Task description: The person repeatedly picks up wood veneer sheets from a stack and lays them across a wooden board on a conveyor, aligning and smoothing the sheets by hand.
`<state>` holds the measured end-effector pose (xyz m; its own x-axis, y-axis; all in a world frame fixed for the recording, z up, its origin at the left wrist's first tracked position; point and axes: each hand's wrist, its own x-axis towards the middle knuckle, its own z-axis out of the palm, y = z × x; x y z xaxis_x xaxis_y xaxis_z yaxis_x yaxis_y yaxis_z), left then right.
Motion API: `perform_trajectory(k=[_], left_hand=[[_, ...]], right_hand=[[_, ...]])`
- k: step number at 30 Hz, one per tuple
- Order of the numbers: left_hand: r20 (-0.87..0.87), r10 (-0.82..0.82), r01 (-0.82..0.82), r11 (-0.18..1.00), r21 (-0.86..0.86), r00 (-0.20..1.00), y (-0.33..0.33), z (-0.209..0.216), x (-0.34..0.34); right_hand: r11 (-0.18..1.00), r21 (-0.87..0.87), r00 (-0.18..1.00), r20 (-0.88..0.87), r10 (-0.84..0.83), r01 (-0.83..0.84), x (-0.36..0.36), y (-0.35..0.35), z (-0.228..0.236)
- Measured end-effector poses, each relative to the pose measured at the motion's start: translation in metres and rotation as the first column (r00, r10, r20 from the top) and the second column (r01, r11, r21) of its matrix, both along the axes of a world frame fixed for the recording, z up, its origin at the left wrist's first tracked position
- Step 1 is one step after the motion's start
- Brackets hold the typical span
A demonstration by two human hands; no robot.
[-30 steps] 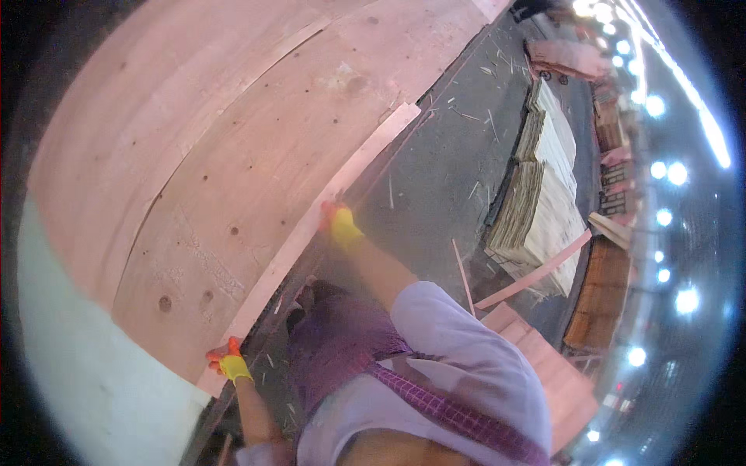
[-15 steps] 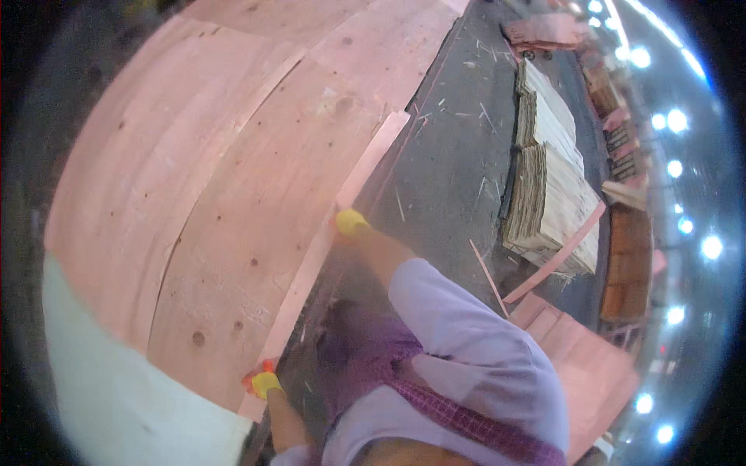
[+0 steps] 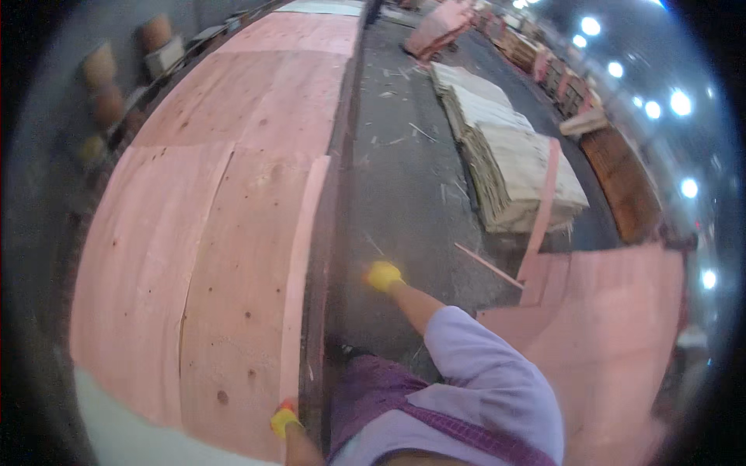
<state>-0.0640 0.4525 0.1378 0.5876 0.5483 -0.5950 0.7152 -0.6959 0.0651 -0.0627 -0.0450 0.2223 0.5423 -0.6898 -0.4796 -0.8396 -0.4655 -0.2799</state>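
A long narrow strip of pinkish veneer (image 3: 301,264) lies along the right edge of a wide stack of pinkish veneer sheets (image 3: 194,256). My left hand (image 3: 284,420), in a yellow glove with red fingertips, grips the near end of that strip at the stack's edge. My right hand (image 3: 383,276), also in a yellow glove, is stretched out over the dark floor (image 3: 404,194), well clear of the strip. Nothing shows in it, and motion blur hides its fingers. My lilac sleeve and purple apron fill the bottom middle.
A pile of pale veneer sheets (image 3: 513,163) stands on the floor to the right, with a pink strip (image 3: 546,206) leaning across it. Another pink sheet (image 3: 614,326) lies at the near right. A thin sliver (image 3: 486,266) and scraps litter the floor. Further stacks line the far right.
My right hand has come off the strip's edge and swung right over the floor. My left hand stays at the strip's near end. The view has tilted up along the stack.
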Motion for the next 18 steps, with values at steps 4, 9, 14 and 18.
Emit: perform_trajectory(k=[4,9,14,18], left_hand=[[-0.024,-0.138,0.135,0.984,-0.119,0.99,-0.012,-0.021,0.015],[0.071,-0.319,0.325,0.892,-0.313,0.945,-0.012,-0.051,0.014],[0.109,-0.427,0.428,0.787,-0.445,0.898,0.003,-0.066,-0.02],[0.144,-0.389,0.407,0.766,-0.498,0.91,0.049,-0.072,-0.038]], right_hand=[[0.982,0.027,0.982,-0.039,-0.186,0.187,-0.216,0.075,-0.045],[0.698,0.301,0.753,-0.123,-0.647,0.649,-0.451,0.231,-0.056],[0.352,0.195,0.357,0.01,-0.934,0.916,-0.674,0.368,-0.127],[-0.352,0.591,-0.477,0.064,-0.877,0.726,-0.714,0.411,-0.067]])
